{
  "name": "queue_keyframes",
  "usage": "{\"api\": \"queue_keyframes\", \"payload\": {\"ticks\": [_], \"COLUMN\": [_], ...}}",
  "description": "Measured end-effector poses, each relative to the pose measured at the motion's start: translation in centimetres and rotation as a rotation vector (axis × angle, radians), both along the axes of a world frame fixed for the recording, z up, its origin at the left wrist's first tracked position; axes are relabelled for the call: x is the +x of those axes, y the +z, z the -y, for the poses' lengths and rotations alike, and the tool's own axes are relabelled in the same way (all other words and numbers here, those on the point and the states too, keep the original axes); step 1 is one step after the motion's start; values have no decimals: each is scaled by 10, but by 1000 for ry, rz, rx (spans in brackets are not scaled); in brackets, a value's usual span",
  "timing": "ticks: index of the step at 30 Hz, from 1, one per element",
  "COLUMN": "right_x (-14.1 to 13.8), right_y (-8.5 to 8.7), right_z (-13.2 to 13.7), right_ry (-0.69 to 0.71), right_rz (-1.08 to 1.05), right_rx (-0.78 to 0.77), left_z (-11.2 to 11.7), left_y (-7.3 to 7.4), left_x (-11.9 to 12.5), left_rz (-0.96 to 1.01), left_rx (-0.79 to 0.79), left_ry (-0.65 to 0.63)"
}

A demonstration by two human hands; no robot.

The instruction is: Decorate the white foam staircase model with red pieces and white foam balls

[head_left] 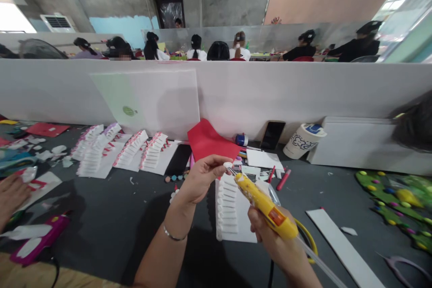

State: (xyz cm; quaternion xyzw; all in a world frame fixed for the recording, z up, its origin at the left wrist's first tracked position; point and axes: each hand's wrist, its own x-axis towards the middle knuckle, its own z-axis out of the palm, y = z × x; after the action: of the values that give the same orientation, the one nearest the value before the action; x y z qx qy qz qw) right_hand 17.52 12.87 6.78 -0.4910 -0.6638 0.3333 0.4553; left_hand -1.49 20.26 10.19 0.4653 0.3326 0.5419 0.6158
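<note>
My right hand (275, 240) is wrapped round a yellow glue gun (266, 207) whose nozzle points up and left. Its tip meets a small white round piece (227, 165) pinched in the fingertips of my left hand (202, 177). Both hands hover over a white sheet (236, 227) that carries a column of small white foam pieces (227, 207). A silver bracelet sits on my left wrist. A clear glue stick sticks out of the back of the gun toward the lower right.
Rows of white-and-red pieces on sheets (128, 153) lie at left, red paper (209, 141) leans on the white partition. A phone (272, 135), paper cup (303, 140), red markers, pink glue gun (37, 243), scissors (405, 263), white strip (344, 245) and green felt (398, 202) surround me. Another person's hand (11, 193) is at far left.
</note>
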Motion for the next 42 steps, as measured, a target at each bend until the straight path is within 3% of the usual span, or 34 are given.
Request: {"api": "queue_keyframes", "payload": {"ticks": [13, 20, 26, 32, 42], "right_x": [-2, -1, -6, -3, 2], "right_y": [-3, 0, 6, 6, 12], "right_z": [1, 1, 4, 0, 2], "right_ry": [-56, -32, -117, -35, -58], "right_rz": [13, 19, -2, 17, 21], "right_rx": [54, 55, 31, 28, -42], "left_z": [-1, -2, -1, -3, -6], "left_y": [-2, 0, 1, -2, 0], "left_x": [-1, -2, -2, 1, 5], "left_rz": [-61, 8, 0, 3, 20], "left_rx": [32, 9, -6, -1, -1], "left_ry": [-18, -3, -1, 10, -14]}}
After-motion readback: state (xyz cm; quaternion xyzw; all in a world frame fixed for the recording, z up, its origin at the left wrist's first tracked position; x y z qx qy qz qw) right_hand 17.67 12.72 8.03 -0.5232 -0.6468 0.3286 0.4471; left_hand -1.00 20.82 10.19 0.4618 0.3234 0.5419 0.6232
